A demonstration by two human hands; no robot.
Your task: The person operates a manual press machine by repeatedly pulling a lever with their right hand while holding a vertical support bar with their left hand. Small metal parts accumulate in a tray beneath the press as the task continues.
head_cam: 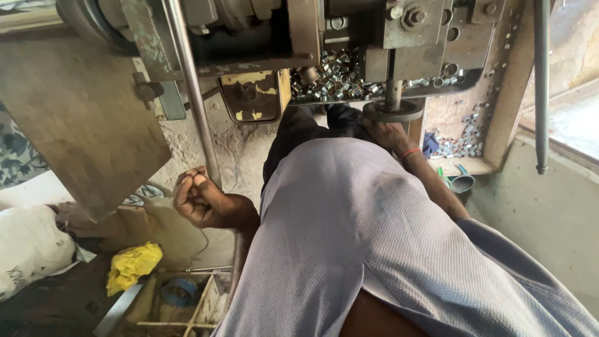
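I look down over my light purple shirt (374,237) at a worn metal press machine (349,37). My left hand (201,201) is closed around a long steel lever rod (190,87) that runs up to the machine. My right hand (387,132), with a red thread on the wrist, reaches under a round metal die plate (394,111) on a vertical shaft; its fingers are mostly hidden. A heap of small shiny metal rings (334,78) lies on the machine bed just above.
More metal rings (462,140) are piled on a ledge at right, near a small dark bowl (462,183). A second steel rod (541,81) hangs at the right. A white sack (28,246), a yellow cloth (131,265) and a wooden crate (187,299) lie at lower left.
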